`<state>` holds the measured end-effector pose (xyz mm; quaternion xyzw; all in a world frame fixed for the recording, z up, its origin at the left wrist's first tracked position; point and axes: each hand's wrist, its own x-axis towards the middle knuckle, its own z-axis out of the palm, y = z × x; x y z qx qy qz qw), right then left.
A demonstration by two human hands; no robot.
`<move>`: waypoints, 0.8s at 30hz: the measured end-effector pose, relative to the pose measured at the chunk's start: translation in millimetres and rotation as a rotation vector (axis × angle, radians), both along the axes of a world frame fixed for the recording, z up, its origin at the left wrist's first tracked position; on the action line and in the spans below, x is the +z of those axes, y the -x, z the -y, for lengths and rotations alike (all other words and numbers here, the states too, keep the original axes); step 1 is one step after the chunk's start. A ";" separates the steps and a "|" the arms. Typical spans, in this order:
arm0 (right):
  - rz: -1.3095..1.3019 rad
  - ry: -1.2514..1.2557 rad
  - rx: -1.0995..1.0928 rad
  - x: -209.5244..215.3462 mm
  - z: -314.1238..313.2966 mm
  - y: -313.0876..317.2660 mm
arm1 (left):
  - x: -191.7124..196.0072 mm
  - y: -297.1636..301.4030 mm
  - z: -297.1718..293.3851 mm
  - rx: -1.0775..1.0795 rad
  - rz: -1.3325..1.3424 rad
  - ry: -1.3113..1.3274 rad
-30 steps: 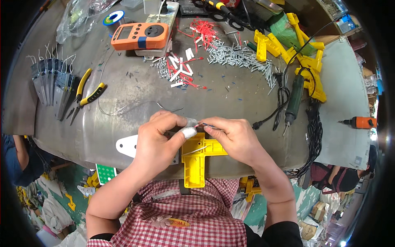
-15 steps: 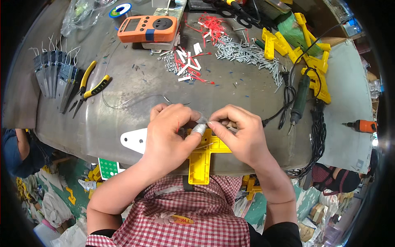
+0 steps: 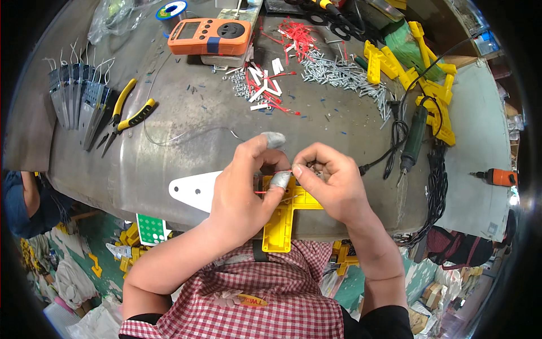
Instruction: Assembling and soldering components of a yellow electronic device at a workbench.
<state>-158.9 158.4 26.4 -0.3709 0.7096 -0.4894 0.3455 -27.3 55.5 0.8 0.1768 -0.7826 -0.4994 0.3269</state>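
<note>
In front of me lies a yellow plastic T-shaped housing [image 3: 276,230], its open ribbed side up, reaching over the table's near edge. Just above its upper part, my left hand [image 3: 237,181] pinches a thin red wire [image 3: 260,192] with the thumb and a bent finger. The taped index finger of that hand is raised away, and the thumb is taped too. Thumb and fingertips of my right hand [image 3: 334,186] are closed at the wire's end, meeting the left fingertips. Some small metal parts show among the right fingers. Beside my left hand lies a white plate with holes [image 3: 197,191].
Yellow-handled pliers [image 3: 127,116] and several metal strips with wires [image 3: 79,101] lie left. Behind are an orange multimeter [image 3: 210,37], a solder spool [image 3: 171,11], red wires [image 3: 296,34] and screws [image 3: 341,73]. A green corded tool [image 3: 415,135] and yellow housings [image 3: 437,107] lie right.
My left index finger has lifted off the pinch and now points up and away. The red wire shows more between my hands. The whole view has shifted slightly.
</note>
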 end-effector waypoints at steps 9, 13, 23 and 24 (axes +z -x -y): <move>-0.020 -0.063 0.018 0.5 -8.4 8.1 | 0.5 4.9 14.9 -0.024 -0.016 0.543; -0.450 -0.055 0.136 15.9 -11.8 3.4 | 5.4 8.7 23.0 -0.152 0.102 0.415; -0.549 0.100 0.280 6.4 -0.1 19.6 | 19.1 10.8 35.4 -0.372 0.191 -0.513; -0.465 0.038 0.308 6.5 1.4 21.6 | 18.3 10.1 33.5 -0.345 0.174 -0.483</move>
